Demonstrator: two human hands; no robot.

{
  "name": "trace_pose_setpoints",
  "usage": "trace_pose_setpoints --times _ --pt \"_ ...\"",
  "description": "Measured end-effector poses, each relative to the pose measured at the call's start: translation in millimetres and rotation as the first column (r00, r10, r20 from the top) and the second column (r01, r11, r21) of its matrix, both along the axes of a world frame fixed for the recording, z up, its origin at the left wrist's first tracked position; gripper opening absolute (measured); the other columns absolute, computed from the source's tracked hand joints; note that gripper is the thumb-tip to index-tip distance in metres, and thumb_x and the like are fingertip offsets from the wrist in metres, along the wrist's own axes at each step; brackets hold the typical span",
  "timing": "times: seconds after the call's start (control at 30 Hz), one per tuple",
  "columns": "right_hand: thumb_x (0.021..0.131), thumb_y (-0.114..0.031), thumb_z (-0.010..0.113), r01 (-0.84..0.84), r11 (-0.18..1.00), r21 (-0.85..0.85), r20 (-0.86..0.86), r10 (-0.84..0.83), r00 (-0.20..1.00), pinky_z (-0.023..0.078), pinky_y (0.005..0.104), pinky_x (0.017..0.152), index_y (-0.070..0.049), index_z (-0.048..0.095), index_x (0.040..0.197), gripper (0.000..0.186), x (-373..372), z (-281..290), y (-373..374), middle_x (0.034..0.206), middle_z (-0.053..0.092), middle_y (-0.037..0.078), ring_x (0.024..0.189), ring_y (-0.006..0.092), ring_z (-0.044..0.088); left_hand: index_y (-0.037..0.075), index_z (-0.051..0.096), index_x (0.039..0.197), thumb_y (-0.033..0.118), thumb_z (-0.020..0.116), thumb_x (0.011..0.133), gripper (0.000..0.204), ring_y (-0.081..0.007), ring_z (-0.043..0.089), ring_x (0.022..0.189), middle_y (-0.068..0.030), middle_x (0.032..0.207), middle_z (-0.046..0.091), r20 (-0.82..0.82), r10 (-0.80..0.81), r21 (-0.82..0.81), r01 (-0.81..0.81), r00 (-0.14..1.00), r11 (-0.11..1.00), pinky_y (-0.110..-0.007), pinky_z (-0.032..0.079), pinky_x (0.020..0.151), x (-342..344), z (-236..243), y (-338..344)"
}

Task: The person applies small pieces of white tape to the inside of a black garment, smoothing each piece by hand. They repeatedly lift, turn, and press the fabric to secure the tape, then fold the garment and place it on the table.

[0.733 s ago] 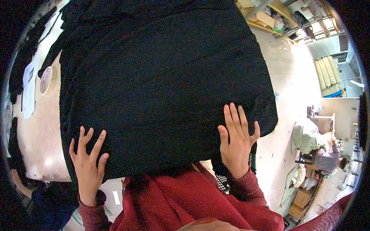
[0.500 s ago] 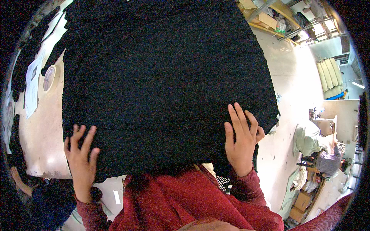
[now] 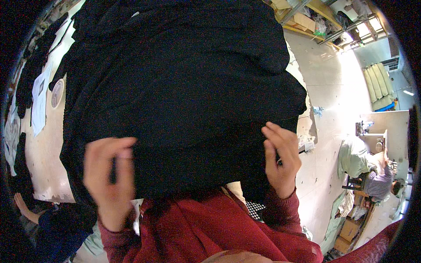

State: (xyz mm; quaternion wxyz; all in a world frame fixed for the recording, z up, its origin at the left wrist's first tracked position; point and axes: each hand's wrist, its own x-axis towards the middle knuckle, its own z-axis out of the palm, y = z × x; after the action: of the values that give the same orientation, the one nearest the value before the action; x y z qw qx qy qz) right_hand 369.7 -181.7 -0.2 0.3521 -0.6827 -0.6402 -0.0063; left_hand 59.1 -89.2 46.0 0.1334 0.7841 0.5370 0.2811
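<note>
A large piece of black cloth (image 3: 184, 96) spreads over the table in front of me, reaching to my red top. Its far part and right edge are rumpled. My left hand (image 3: 107, 175) is over the cloth's near left part, bent inward and smeared by motion, so its grip cannot be made out. Over the near right part is my right hand (image 3: 283, 160), fingers slightly bent toward the left and thumb apart from them. Nothing shows between its thumb and fingers.
On the table's left are a paper sheet (image 3: 40, 103) and a round roll (image 3: 57, 93). A co-worker's hand (image 3: 25, 208) shows at the lower left. Another person (image 3: 378, 184) sits at the far right, beside pale green cloth (image 3: 352, 158). Shelves (image 3: 307, 22) stand at the upper right.
The cloth has gone from nearly smooth to rumpled, and its right edge has drawn leftward. My left hand has moved right and turned inward; my right hand's fingers have bent leftward.
</note>
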Motion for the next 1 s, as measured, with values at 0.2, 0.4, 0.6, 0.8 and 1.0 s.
trace_pose_setpoints --times 0.2,0.4,0.6,0.8,1.0 --pt "0.081 -0.004 0.073 0.016 0.998 -0.058 -0.024 -0.017 1.000 0.048 0.0349 0.083 -0.007 0.072 0.104 0.023 25.4 -0.5 26.5 0.104 0.068 0.009 0.093 0.0258 0.060 0.004 0.060 0.117 0.014 0.073 0.085 0.036 -0.0297 0.058 0.091 -0.0137 0.107 0.058 0.220 -0.347 -0.216 0.392 0.912 0.894 -0.037 0.048 0.080 104.0 -29.9 10.4" --pt "0.076 -0.008 0.077 0.061 0.989 -0.136 -0.197 -0.088 0.976 0.048 0.0330 0.078 -0.008 0.075 0.090 0.014 36.8 -9.5 37.2 0.092 0.069 0.006 0.086 0.0240 0.060 0.004 0.069 0.090 0.008 0.071 0.085 0.007 -0.0237 0.058 0.079 -0.0070 0.083 0.063 0.216 -0.206 -0.249 0.258 0.954 0.934 -0.035 0.047 0.071 101.2 -46.8 15.2" --pt "0.076 -0.005 0.077 0.084 0.986 -0.145 -0.277 -0.122 0.953 0.046 0.0306 0.072 -0.009 0.074 0.090 0.014 37.6 -10.7 41.2 0.084 0.069 0.004 0.079 0.0197 0.057 0.009 0.071 0.089 0.013 0.076 0.081 0.011 -0.0217 0.057 0.072 -0.0051 0.080 0.063 0.066 -0.296 -0.104 0.302 0.953 0.948 -0.034 0.046 0.068 107.2 -46.2 16.2" --pt "0.073 -0.003 0.079 0.187 0.937 -0.296 -0.387 -0.297 0.873 0.043 0.0284 0.066 -0.011 0.066 0.111 0.041 37.1 -2.7 36.2 0.082 0.065 0.001 0.068 0.0166 0.043 0.009 0.071 0.081 0.011 0.078 0.078 0.008 -0.0201 0.055 0.069 -0.0033 0.072 0.061 0.139 -0.208 -0.214 0.234 0.968 0.948 -0.032 0.043 0.066 105.0 -46.5 19.1" --pt "0.073 0.001 0.076 0.178 0.934 -0.309 -0.361 -0.289 0.887 0.042 0.0283 0.066 -0.012 0.065 0.114 0.044 42.2 -1.0 32.7 0.089 0.062 0.002 0.072 0.0151 0.046 0.007 0.067 0.076 0.004 0.076 0.078 0.010 -0.0174 0.053 0.066 -0.0029 0.068 0.059 0.115 -0.184 -0.239 0.207 0.976 0.949 -0.031 0.041 0.065 107.5 -44.1 17.1"
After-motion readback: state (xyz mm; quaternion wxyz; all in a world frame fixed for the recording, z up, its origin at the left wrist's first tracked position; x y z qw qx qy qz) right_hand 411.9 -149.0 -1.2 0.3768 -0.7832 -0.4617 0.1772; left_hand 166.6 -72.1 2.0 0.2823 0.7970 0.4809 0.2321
